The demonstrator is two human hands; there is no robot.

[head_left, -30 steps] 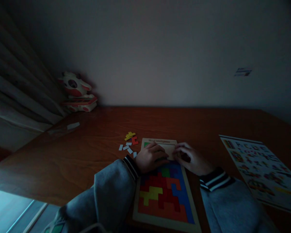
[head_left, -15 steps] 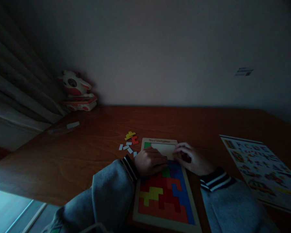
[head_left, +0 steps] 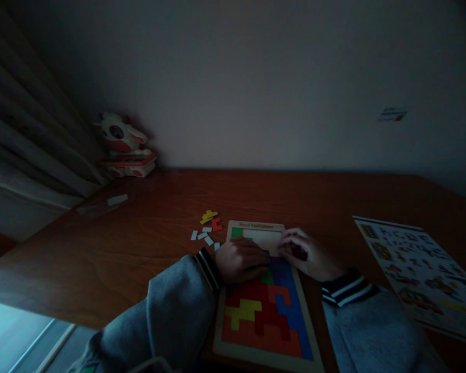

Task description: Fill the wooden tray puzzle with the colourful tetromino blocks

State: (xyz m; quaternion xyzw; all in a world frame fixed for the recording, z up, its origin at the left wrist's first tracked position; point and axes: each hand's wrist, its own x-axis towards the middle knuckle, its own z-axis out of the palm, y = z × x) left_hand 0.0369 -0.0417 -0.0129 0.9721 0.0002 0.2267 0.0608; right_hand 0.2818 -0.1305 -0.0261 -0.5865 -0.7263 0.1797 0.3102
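On puzzle board (head_left: 300,316): curled left hand (head_left: 241,259).

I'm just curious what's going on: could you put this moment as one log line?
left hand: on puzzle board | right hand: at board's unfilled top | loose pieces: on table, left of board | grip: unclear

Very dim scene, faint bluish light at lower left, dark vignetted corners, soft detail, wide-angle edge bending
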